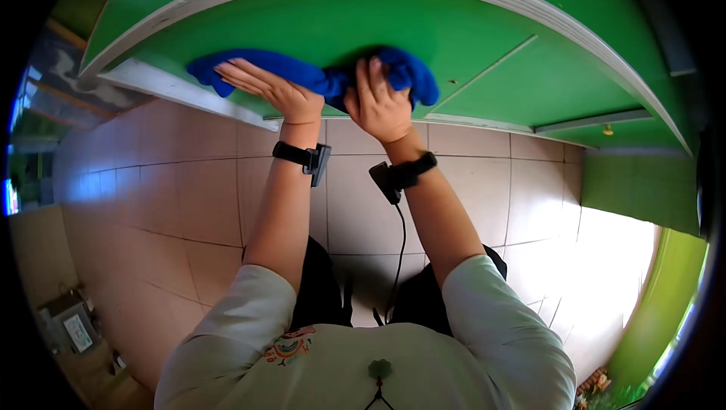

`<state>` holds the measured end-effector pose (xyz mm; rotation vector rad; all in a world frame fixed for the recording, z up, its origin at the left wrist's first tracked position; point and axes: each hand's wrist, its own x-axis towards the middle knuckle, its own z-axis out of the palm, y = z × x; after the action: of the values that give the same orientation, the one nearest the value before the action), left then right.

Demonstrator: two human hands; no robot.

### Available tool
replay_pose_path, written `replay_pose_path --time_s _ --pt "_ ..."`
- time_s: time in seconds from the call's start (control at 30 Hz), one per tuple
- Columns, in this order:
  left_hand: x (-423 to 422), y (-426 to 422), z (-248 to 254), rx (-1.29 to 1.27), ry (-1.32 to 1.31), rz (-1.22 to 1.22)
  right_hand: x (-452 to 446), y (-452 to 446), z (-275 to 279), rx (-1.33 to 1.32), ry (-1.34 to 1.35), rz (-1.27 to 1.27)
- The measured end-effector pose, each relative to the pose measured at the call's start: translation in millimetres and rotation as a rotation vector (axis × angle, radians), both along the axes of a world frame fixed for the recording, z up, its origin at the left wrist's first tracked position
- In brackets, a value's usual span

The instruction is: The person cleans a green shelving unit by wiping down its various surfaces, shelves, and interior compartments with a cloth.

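A bunched blue cloth [302, 71] lies across a green surface [249, 20] with a pale raised rim. My left hand [274, 91] rests flat on the cloth's left part, its fingers stretched out toward the left. On the cloth's right part is my right hand [380, 100], pressing down with its fingers pointing up and slightly bent, and blue folds bulge out beside it. Both wrists wear black straps with small devices, and a cable hangs from the right one.
Tiled floor [363, 183] shows below the green surface's near edge. A thin strip [484, 71] crosses the green surface at the right, near a small yellow knob [607, 130]. A grey box [76, 330] stands at the lower left.
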<state>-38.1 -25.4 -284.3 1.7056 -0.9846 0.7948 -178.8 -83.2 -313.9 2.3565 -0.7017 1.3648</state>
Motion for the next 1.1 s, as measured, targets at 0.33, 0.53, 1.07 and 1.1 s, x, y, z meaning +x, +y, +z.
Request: replay_pose_path --time_s 0.33,0.53,1.07,1.1 --pt "-35 -8 -18 0.073 -0.053 -0.129 -32 -27 -22 -0.032 -0.155 -0.077" --pt "-41 -13 -87 0.215 -0.309 -0.115 -43 -35 -87 -0.068 -0.059 -0.084" --pt "-52 -14 -96 0.295 -0.448 -0.28 -64 -28 -47 0.511 -0.329 -0.123" --pt "-49 -4 -109 0.426 -0.565 -0.22 -62 -19 -52 0.517 -0.288 -0.121"
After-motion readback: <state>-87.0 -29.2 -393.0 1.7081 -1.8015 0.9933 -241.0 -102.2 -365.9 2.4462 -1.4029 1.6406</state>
